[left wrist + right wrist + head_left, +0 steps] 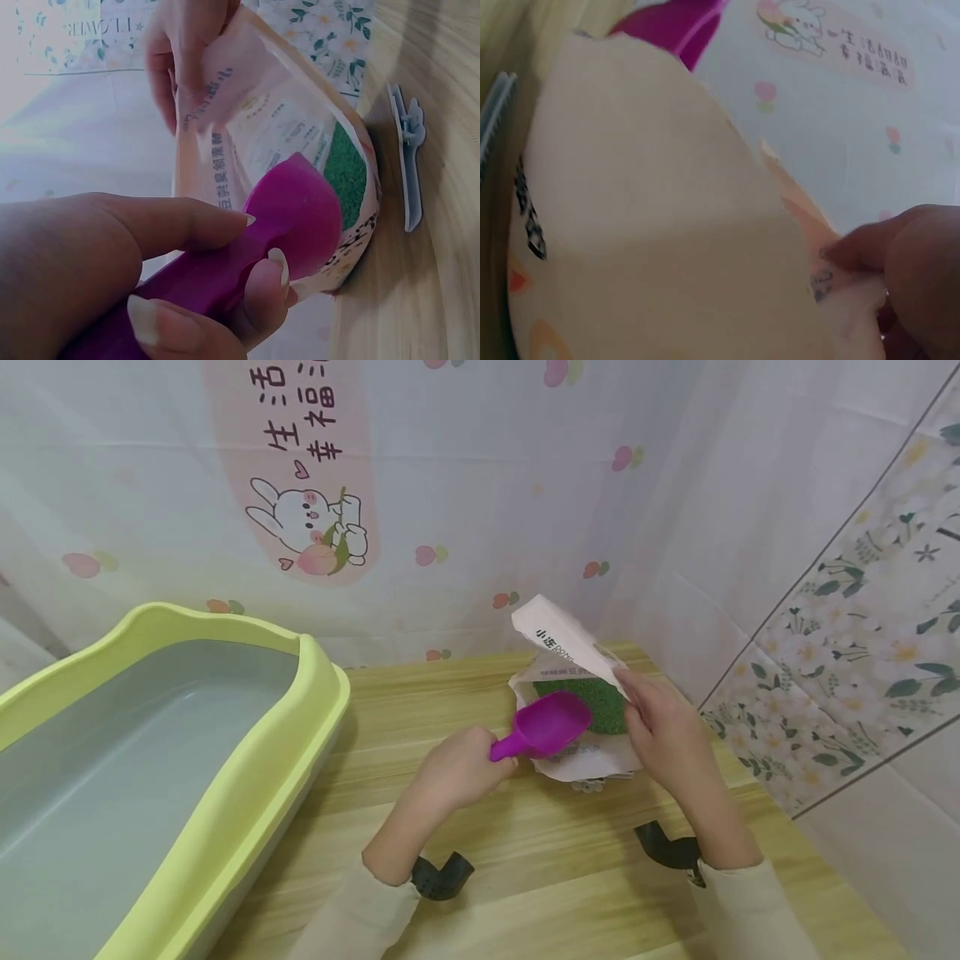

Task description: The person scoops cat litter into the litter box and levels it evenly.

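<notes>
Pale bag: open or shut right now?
Open. The bag's mouth gapes, green granules show inside, and the right hand grips its raised edge.

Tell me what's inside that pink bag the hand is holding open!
Inside the pink bag you can see green granules. From the head camera, the purple scoop covers some of them. Anything below their top layer is hidden.

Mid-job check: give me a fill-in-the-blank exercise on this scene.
1. The left hand holds the purple scoop by its ____.
2. The right hand grips the open bag, whose grainy contents are ____.
3. In the head view, the large tray stands to the bag's ____.

Missing words: handle; green; left.
</notes>
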Tool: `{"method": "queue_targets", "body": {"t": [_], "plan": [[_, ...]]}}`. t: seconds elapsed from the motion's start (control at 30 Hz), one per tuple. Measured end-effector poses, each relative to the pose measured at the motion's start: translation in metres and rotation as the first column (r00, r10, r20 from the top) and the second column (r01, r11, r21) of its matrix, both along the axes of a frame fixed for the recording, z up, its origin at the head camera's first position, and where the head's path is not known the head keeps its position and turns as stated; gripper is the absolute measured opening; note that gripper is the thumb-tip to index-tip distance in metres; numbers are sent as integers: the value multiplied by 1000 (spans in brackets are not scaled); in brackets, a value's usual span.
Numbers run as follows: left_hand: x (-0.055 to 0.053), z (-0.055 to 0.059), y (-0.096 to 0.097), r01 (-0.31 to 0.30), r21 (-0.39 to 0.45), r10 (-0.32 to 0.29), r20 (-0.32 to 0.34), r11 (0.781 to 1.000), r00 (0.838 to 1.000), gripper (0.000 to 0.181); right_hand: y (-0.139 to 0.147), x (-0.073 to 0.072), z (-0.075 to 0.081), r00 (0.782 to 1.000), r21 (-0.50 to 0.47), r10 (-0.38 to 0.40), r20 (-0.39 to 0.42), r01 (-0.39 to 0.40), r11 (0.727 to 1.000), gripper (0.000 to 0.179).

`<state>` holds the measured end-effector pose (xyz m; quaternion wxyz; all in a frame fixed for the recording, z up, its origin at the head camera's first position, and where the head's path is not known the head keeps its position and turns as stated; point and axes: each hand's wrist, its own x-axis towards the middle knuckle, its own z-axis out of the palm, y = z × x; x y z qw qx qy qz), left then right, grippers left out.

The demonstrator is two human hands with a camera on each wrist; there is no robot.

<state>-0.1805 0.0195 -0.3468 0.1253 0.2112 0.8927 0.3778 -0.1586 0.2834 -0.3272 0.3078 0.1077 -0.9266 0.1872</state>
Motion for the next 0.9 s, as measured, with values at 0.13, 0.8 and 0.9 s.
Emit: {"method": "queue_targets", "body": {"t": [0.13, 0.8, 0.9], "plan": [[-1, -1, 2, -3, 1, 3, 5, 1000, 1000, 37, 8, -2, 12, 998, 53, 22, 62, -26, 998, 35], [-11, 27, 38, -85, -220, 34, -224, 972, 974, 9, 24, -7, 38, 981, 135, 22, 194, -49, 990, 31], [-12, 32, 44, -96, -286, 31, -226, 953, 974, 13, 25, -7, 37, 987, 140, 34, 159, -57, 988, 30]]}}
